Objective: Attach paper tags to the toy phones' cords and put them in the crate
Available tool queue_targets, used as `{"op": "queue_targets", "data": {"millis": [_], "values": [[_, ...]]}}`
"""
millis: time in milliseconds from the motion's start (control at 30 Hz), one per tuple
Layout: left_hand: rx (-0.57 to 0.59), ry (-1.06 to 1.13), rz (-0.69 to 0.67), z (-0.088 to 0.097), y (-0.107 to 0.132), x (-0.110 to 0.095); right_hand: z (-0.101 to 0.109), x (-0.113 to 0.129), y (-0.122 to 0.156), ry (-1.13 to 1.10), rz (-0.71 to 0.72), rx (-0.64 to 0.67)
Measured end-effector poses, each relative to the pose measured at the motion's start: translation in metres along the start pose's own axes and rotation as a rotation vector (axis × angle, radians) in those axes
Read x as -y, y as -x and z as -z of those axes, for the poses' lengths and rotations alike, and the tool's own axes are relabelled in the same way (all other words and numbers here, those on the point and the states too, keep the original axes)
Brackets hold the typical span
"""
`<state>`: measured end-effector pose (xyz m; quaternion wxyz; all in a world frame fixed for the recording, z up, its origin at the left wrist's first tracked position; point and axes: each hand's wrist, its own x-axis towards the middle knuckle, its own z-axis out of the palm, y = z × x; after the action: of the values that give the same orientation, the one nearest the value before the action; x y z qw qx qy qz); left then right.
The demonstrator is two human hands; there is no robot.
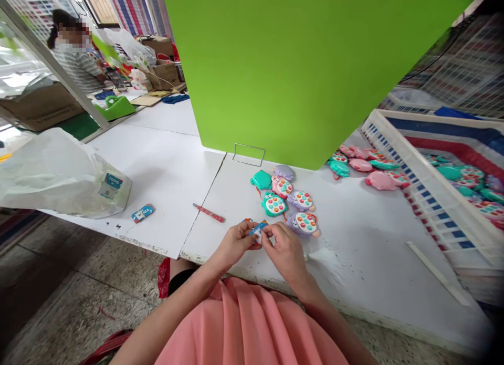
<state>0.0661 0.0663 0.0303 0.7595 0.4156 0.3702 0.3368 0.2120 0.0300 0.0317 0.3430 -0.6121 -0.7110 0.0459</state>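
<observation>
Both hands meet at the near edge of the white table [366, 249]. My left hand [233, 244] and my right hand [285, 248] pinch a small blue and orange printed card [258, 230] between their fingertips; something small under it is mostly hidden. Just beyond the hands lies a cluster of toy phones [289, 199] in teal, pink and purple with coloured buttons.
A red pen-like stick [208, 212] and a small blue card [142, 213] lie to the left, by a white plastic bag [59, 176]. A green divider [303, 65] stands behind. More toys [364, 168] lie right, beside a white crate [444, 197]. Another person [76, 50] sits far left.
</observation>
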Motion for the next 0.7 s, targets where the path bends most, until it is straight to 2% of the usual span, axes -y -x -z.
{"op": "queue_targets", "data": {"millis": [167,500,700], "values": [[-0.072,0.126,0.029,0.003,0.003,-0.008,0.002,-0.005,0.005,0.024,-0.02,0.012],[-0.061,0.176,0.036,0.004,0.004,-0.005,0.002,0.001,0.008,0.049,-0.018,0.025],[-0.056,0.041,-0.081,0.002,0.005,0.003,0.001,0.007,0.008,0.222,-0.043,0.045]]}}
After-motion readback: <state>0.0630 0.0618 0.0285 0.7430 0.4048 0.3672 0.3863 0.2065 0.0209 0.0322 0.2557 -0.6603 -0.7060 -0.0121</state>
